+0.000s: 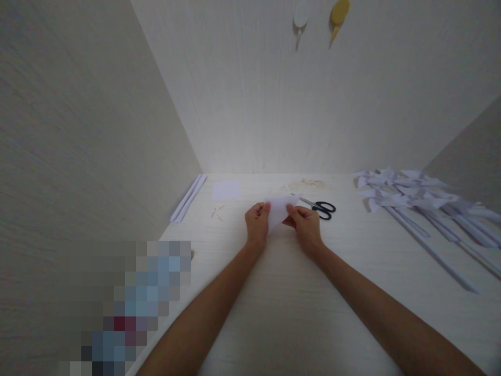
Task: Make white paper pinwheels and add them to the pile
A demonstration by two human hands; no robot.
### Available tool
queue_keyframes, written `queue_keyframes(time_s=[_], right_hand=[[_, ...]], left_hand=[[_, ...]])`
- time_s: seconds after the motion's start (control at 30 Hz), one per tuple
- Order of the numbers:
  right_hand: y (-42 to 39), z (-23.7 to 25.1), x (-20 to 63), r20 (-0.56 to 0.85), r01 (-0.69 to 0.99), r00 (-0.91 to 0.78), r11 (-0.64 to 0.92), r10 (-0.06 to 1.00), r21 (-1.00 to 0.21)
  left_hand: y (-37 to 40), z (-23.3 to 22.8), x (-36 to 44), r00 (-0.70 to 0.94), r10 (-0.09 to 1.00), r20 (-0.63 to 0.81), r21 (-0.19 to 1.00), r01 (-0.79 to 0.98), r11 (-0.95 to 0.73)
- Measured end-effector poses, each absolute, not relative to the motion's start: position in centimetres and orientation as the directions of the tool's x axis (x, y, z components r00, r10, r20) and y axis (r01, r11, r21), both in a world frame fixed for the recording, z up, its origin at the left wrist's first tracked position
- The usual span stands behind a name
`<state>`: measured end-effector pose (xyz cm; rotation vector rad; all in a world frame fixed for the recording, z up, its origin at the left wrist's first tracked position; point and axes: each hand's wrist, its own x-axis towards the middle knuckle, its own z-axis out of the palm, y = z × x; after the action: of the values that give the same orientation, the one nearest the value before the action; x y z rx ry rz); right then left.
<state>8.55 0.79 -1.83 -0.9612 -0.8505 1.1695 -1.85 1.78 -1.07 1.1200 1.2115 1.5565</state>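
A small sheet of white paper (278, 210) is held up between both hands, a little above the table. My left hand (257, 222) pinches its left edge with the thumb on top. On the other side, my right hand (305, 224) grips the right part, thumb in front and fingers behind. Black-handled scissors (324, 208) lie just beyond my right hand, their blades pointing left and partly behind the paper. Farther left a flat square of white paper (226, 190) rests on the table.
Two rolled paper tubes (188, 198) lie by the left wall. Several paper pinwheels (407, 193) on paper sticks cover the table's right side. Thin scraps (217, 212) lie left of my hands, and brownish bits (307, 183) near the back wall. Two hooks (300, 18) hang above.
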Motion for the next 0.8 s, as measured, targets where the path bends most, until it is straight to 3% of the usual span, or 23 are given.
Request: queue_keyframes(time_s=[0.5,0.8], right_hand=[[1.7,-1.6,9.7,0.01,-0.436,0.185,0.091,0.983,-0.895],[2.1,-1.5,10.2,0.046,-0.448,0.42,0.251,0.906,-0.858]], left_hand=[[1.8,-0.8,-1.9,-0.204,0.959,0.198,0.978,-0.023,-0.207],[1.8,-0.9,-2.0,-0.181,0.968,0.175,0.982,-0.031,-0.184]])
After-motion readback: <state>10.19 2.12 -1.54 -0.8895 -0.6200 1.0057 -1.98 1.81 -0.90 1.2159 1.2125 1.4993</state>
